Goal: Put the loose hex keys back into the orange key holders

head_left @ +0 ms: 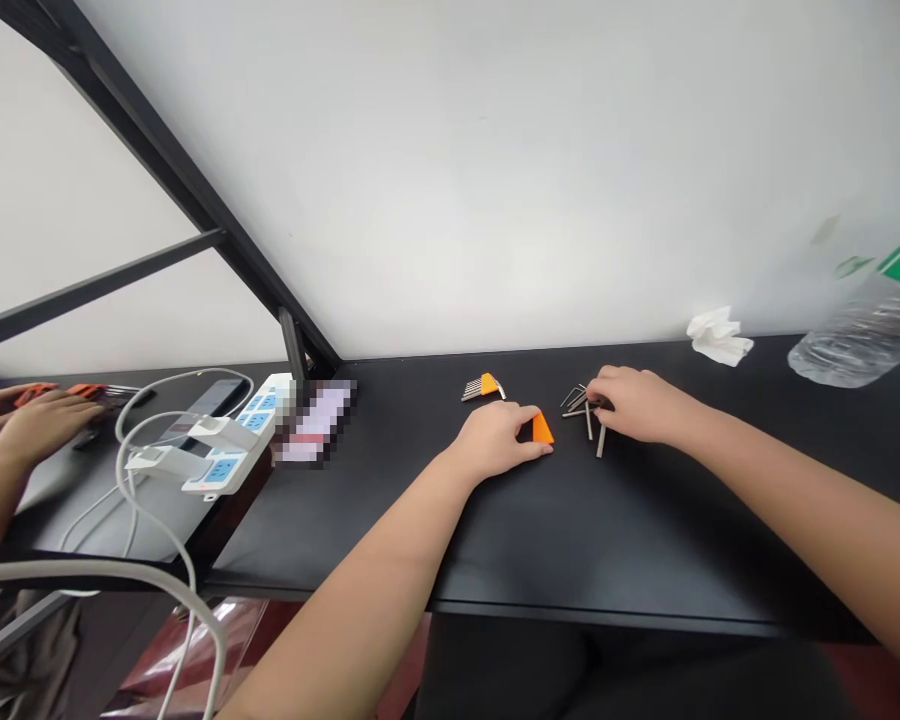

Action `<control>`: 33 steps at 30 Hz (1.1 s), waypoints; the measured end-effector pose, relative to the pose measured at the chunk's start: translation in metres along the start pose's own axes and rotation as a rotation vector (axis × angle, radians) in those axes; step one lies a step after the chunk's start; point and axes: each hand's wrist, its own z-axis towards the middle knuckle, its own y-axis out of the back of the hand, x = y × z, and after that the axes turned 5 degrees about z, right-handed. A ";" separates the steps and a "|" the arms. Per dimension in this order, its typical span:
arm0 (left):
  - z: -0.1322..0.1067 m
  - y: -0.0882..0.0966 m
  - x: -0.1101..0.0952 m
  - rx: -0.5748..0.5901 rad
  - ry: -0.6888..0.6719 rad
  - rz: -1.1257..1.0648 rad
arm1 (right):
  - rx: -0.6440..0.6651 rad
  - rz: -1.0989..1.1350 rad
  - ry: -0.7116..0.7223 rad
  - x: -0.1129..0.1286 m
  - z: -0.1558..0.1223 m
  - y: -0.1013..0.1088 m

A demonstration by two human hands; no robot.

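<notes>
Between the thumb and fingers of my left hand (pixel 496 440) is an orange hex key holder (pixel 542 429), resting at the desk surface. My right hand (pixel 634 400) reaches in from the right with its fingers curled down over a loose pile of hex keys (pixel 589 418). Whether a key is pinched in those fingers is hidden. Behind my left hand lies a second orange holder (pixel 489 383) with several hex keys lined up in it.
A white power strip (pixel 229 465) with plugged-in cables stands left, beside a pixelated item (pixel 316 422) and a black frame post (pixel 296 345). Crumpled tissue (pixel 720 335) and a plastic bottle (pixel 855 340) are back right. Another person's hands (pixel 41 430) work at far left.
</notes>
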 end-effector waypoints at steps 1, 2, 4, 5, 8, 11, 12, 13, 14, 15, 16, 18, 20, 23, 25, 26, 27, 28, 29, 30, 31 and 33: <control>0.000 0.000 0.000 -0.001 -0.002 -0.003 | 0.020 -0.004 -0.014 0.001 0.003 0.000; 0.000 0.000 0.000 -0.001 -0.003 -0.005 | 0.030 -0.002 -0.032 0.002 0.005 0.001; 0.000 0.000 0.001 0.006 -0.002 -0.003 | 0.055 0.044 -0.090 0.005 0.009 0.003; 0.001 0.000 0.000 0.012 0.004 -0.001 | 0.071 0.078 -0.123 0.007 0.011 0.004; 0.001 0.001 0.000 0.023 0.018 0.011 | 0.115 0.159 -0.193 0.013 0.016 0.007; 0.000 0.001 -0.001 0.021 0.022 0.024 | 0.067 0.213 -0.172 0.015 0.014 0.009; 0.000 0.001 -0.001 0.021 0.022 0.025 | 0.035 0.240 -0.155 0.014 0.012 0.011; -0.001 0.001 -0.001 0.023 0.021 0.026 | 0.001 0.267 -0.138 0.012 0.009 0.012; -0.001 0.001 -0.001 0.024 0.020 0.027 | -0.026 0.291 -0.122 0.010 0.005 0.014; -0.001 0.001 0.000 0.025 0.021 0.029 | -0.042 0.313 -0.106 0.007 0.001 0.016; 0.000 0.000 0.000 0.025 0.022 0.033 | -0.047 0.333 -0.093 0.003 -0.003 0.018; 0.000 0.000 0.000 0.025 0.029 0.040 | -0.031 0.362 -0.062 -0.004 -0.010 0.021; 0.000 -0.001 0.001 0.027 0.038 0.044 | -0.010 0.381 -0.049 -0.012 -0.016 0.021; 0.000 0.000 0.001 0.036 0.045 0.050 | -0.008 0.392 -0.088 -0.020 -0.021 0.013; 0.000 0.001 0.002 0.041 0.046 0.049 | -0.021 0.387 -0.106 -0.024 -0.021 0.005; 0.000 0.001 0.002 0.044 0.047 0.049 | -0.027 0.387 -0.109 -0.024 -0.021 0.000; 0.000 0.002 0.002 0.047 0.047 0.047 | -0.043 0.394 -0.117 -0.025 -0.021 -0.004; 0.000 0.002 0.003 0.048 0.049 0.046 | -0.055 0.409 -0.124 -0.025 -0.021 -0.008; 0.001 0.002 0.003 0.047 0.050 0.047 | -0.072 0.426 -0.126 -0.024 -0.020 -0.011; 0.001 0.002 0.003 0.048 0.048 0.049 | -0.092 0.440 -0.128 -0.023 -0.020 -0.013; 0.002 0.002 0.004 0.045 0.048 0.051 | -0.107 0.450 -0.132 -0.023 -0.020 -0.015; 0.002 0.002 0.004 0.043 0.045 0.050 | -0.120 0.456 -0.133 -0.021 -0.021 -0.016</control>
